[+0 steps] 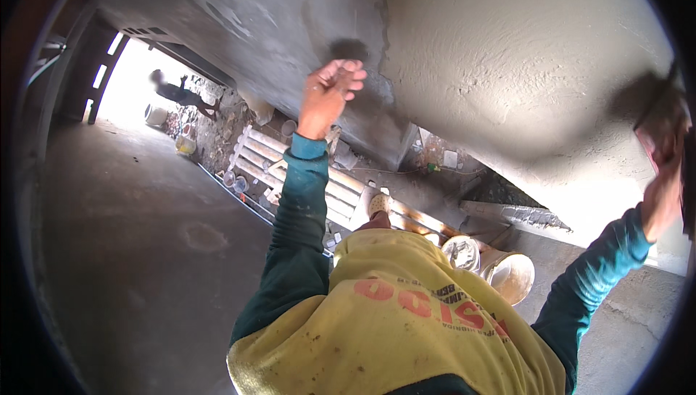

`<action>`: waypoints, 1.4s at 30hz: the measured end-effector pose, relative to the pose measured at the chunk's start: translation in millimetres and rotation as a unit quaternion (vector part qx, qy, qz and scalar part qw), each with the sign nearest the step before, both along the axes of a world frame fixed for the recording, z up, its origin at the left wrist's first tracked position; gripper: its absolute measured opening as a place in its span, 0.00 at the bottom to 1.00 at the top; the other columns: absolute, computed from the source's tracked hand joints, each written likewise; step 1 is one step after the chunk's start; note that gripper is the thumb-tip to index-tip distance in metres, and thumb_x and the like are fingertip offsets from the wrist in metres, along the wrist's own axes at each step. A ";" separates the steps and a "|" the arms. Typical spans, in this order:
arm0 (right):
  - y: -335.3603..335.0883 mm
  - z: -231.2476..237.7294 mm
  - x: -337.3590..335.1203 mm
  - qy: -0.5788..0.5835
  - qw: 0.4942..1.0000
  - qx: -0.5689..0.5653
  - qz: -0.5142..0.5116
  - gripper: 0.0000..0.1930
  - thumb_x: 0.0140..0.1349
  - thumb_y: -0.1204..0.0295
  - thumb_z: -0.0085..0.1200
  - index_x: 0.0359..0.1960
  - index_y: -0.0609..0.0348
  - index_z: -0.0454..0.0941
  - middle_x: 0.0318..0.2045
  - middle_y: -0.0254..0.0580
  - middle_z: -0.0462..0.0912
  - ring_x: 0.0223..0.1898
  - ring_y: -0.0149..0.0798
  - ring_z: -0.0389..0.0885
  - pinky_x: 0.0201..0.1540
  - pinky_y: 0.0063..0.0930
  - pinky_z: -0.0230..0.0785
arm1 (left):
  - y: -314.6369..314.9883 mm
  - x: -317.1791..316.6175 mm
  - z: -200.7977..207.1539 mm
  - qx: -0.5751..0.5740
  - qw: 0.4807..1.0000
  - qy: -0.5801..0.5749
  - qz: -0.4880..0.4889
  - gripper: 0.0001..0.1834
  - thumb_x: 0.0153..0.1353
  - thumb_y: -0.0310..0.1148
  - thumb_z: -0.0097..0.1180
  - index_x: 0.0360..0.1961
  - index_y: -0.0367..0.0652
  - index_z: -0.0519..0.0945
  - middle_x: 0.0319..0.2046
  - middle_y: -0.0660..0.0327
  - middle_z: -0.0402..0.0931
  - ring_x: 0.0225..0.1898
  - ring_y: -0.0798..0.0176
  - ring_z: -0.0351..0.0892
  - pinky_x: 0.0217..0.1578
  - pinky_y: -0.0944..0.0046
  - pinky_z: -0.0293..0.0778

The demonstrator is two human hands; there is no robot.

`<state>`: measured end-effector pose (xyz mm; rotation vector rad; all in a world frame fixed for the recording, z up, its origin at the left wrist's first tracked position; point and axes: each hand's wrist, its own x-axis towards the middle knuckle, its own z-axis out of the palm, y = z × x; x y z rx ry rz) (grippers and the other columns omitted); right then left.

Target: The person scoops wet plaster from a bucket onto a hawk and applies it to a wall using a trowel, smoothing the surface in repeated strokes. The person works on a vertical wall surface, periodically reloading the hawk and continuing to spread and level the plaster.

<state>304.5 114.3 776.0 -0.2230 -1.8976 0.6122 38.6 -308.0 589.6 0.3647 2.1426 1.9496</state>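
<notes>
My left hand [330,96] is raised in front of the grey wall [290,40], its fingers loosely bent and apart, with nothing in them. A dark shadow falls on the wall just beyond the fingertips. At the far right, my right hand [663,192] grips a flat reddish-brown tool that looks like a plastering float [646,150]. The float is against or very close to the pale plastered wall [507,54], and the picture's dark rim cuts off part of it. Wet-looking, rough ridges mark the middle of that plaster.
Below me runs a slatted platform [264,150] of pale planks, with one clog-shod foot [378,205] on it. Two plaster-smeared buckets [516,279] stand beside it at the right. Another person [181,94] is near the bright doorway at far left, by a yellow bucket [185,146].
</notes>
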 end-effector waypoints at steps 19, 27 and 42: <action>-177.4 -388.8 -152.5 -0.369 0.904 0.210 0.054 0.14 0.70 0.60 0.55 0.38 0.60 0.76 0.16 0.49 0.80 0.17 0.54 0.81 0.19 0.47 0.73 | -70.6 -46.9 -47.6 -0.051 0.997 -0.046 0.035 0.20 0.73 0.46 0.61 0.53 0.40 0.85 0.46 0.59 0.88 0.44 0.67 0.85 0.44 0.66 0.78; -162.8 -278.7 -144.6 -0.353 0.910 0.219 0.020 0.16 0.73 0.58 0.52 0.36 0.59 0.75 0.10 0.43 0.75 0.10 0.46 0.77 0.14 0.42 0.68 | -70.4 -69.7 -56.1 -0.069 0.996 -0.051 -0.004 0.23 0.75 0.48 0.57 0.56 0.38 0.83 0.50 0.57 0.85 0.49 0.64 0.83 0.49 0.64 0.77; -88.6 -100.7 -24.4 -0.185 0.956 0.190 -0.129 0.14 0.70 0.66 0.59 0.53 0.58 0.84 0.37 0.48 0.84 0.33 0.45 0.80 0.35 0.38 0.69 | -29.1 -66.4 -65.6 -0.068 0.995 -0.033 -0.067 0.22 0.76 0.46 0.56 0.56 0.38 0.83 0.47 0.57 0.87 0.46 0.66 0.85 0.46 0.67 0.78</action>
